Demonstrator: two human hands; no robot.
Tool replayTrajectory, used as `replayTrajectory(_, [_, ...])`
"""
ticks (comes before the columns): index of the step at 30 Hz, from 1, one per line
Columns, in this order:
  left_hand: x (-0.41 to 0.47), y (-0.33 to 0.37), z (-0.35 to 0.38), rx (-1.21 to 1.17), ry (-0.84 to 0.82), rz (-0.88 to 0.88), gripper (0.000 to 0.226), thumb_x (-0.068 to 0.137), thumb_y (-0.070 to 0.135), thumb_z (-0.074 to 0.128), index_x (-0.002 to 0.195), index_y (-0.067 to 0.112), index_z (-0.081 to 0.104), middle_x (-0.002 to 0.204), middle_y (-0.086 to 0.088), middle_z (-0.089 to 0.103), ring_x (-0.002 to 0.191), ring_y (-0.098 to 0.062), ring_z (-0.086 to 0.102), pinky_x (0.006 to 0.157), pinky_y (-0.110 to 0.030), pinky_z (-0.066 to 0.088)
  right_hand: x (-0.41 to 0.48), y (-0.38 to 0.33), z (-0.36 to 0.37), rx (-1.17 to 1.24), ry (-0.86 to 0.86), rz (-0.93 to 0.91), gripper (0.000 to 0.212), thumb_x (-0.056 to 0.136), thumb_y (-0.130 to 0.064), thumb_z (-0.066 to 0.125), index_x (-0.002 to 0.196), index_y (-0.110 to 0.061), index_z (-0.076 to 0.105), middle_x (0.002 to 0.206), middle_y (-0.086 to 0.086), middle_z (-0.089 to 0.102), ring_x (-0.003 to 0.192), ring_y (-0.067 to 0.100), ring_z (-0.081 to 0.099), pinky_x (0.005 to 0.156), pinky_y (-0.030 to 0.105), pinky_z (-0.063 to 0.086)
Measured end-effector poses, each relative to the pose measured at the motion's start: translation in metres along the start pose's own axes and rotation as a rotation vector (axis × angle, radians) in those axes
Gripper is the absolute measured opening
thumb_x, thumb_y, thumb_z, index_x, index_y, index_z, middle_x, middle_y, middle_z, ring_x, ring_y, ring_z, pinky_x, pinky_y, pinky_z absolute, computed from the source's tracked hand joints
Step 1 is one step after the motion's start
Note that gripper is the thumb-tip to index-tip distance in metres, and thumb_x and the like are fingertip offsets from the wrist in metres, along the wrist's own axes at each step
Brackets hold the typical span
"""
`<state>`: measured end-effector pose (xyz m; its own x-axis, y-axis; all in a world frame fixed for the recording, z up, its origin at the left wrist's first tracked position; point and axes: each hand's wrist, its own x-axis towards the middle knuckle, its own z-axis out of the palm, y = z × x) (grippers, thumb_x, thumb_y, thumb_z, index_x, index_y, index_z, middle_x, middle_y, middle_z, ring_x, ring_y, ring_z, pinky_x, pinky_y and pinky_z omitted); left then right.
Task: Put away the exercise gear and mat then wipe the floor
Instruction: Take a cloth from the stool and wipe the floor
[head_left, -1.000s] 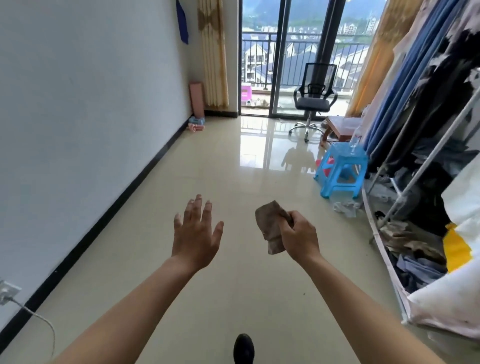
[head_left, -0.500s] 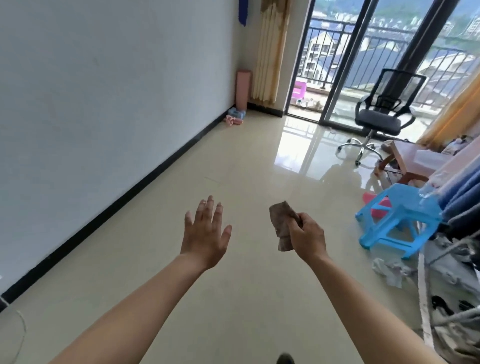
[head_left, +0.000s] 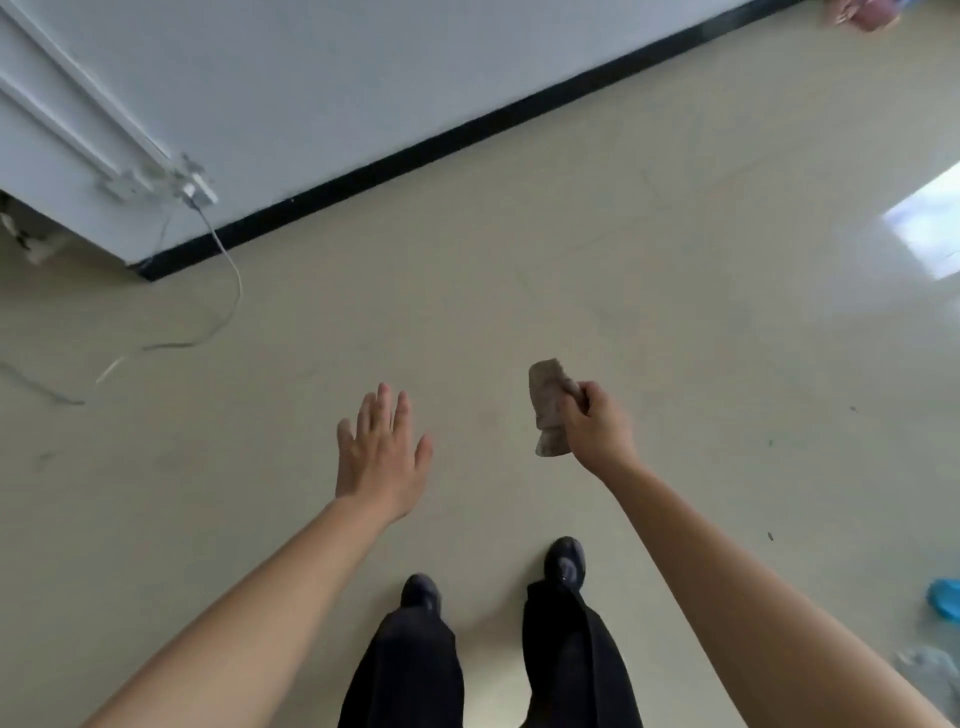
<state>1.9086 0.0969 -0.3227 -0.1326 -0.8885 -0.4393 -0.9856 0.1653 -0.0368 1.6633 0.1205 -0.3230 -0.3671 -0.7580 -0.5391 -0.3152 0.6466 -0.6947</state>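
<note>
My right hand (head_left: 597, 428) grips a crumpled brown cloth (head_left: 549, 402), held above the beige tiled floor (head_left: 675, 312). The cloth hangs out to the left of my fist. My left hand (head_left: 382, 454) is held out flat beside it, fingers straight and spread, holding nothing. Both hands hover over the floor in front of my two dark shoes (head_left: 565, 564). A pink bundle of gear (head_left: 865, 13) lies by the wall at the top right edge.
A white wall with a black baseboard (head_left: 467, 132) runs diagonally across the top. A wall socket (head_left: 195, 187) holds a plug, and its white cable (head_left: 228, 291) trails over the floor at left. A blue stool part (head_left: 945, 605) and some plastic (head_left: 935, 670) sit at right.
The view has tipped down and swung left, from the room and balcony to the floor at my feet. Both hands keep the same pose, the right still gripping the cloth.
</note>
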Motion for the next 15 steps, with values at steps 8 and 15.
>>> replayTrajectory(8, [0.034,0.004,0.196,-0.155,-0.17,-0.158,0.065,0.101,0.048,0.023,0.156,0.014,0.012,0.164,-0.011,0.002,0.15,-0.028,0.009,0.118,-0.048,0.016,0.084,0.138,0.115,-0.083,-0.258,0.091,0.019,0.092,-0.03,0.062,0.111,-0.026,0.063,0.075,-0.003,0.073,0.059,0.006,0.069,0.072,0.033,0.06])
replayTrajectory(15, [0.091,-0.003,0.415,-0.153,-0.303,-0.141,0.064,0.102,0.048,0.02,0.155,0.013,0.009,0.164,-0.013,0.0,0.149,-0.029,0.008,0.117,-0.049,0.018,0.152,0.307,0.249,-0.24,-0.391,0.171,0.016,0.089,-0.02,0.062,0.102,-0.027,0.064,0.077,-0.013,0.068,0.068,-0.003,0.064,0.059,0.016,0.045])
